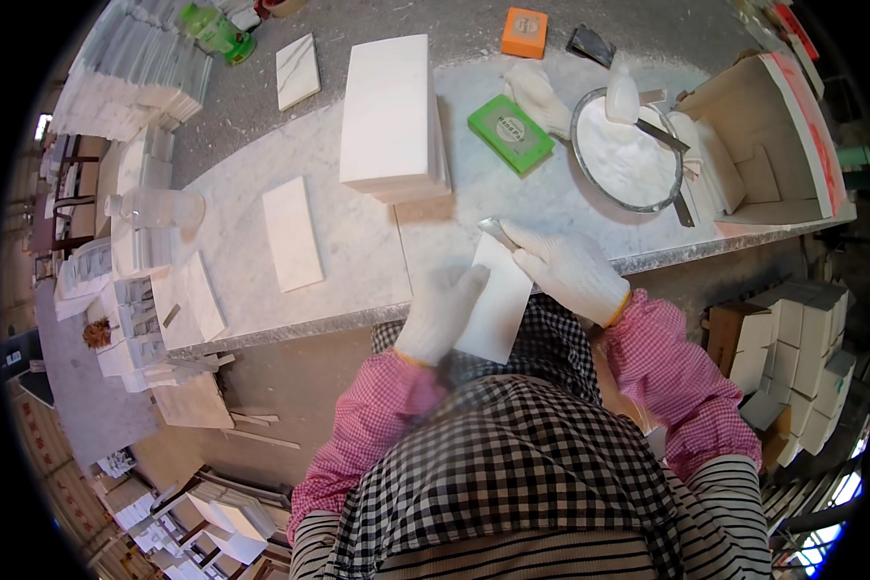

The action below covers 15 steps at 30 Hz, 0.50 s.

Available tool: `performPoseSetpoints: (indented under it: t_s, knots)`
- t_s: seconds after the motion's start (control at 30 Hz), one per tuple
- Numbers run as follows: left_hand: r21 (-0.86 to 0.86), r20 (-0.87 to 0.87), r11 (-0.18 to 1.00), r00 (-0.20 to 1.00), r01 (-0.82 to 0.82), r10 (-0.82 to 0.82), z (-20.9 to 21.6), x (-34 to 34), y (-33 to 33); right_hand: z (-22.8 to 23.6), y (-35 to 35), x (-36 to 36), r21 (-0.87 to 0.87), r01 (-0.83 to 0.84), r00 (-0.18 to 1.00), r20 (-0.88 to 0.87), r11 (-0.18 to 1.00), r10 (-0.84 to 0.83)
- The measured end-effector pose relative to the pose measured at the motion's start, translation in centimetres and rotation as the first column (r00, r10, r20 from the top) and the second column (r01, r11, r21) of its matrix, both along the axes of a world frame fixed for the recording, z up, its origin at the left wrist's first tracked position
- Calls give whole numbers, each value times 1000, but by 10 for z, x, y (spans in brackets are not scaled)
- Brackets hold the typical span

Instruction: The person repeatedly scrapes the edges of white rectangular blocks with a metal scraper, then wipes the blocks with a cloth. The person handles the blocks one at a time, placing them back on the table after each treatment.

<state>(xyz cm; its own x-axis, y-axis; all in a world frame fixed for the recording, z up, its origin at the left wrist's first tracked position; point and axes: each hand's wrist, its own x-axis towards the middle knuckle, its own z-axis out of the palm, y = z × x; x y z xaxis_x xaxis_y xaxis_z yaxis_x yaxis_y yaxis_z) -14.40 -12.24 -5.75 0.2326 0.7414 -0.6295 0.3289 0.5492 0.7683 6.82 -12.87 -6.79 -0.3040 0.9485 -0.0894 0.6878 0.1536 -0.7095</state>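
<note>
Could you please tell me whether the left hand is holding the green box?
No, the left hand holds a white tile; the green box lies on the table.

Right at the worktop's [358,256] near edge, left hand [437,314] gripping a white tile [498,309], right hand [572,275] with a grey piece [493,229] at its far end! Tile stack [387,111] behind, green box [510,133] beside it, bowl [640,207] and carton [781,111] toward the right edge!

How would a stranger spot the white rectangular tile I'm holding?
Find the long, pale grey table and follow its near edge to the white-gloved left hand. That hand holds the plain white rectangular tile. Unlike the narrow white slab lying flat on the table farther left, this one is held in hand.
</note>
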Motion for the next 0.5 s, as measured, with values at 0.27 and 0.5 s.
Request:
performPoseSetpoints:
  t_s: [0.27, 0.5]
  knots:
    - [-8, 5, 1000, 1000, -4, 4, -4, -2, -1, 25, 7, 15, -75, -197, 966, 156, 978, 206]
    - [26, -20, 999, 999, 29, -29, 1, -2, 0, 41, -1, 34, -398, 4, 979, -186, 918, -85]
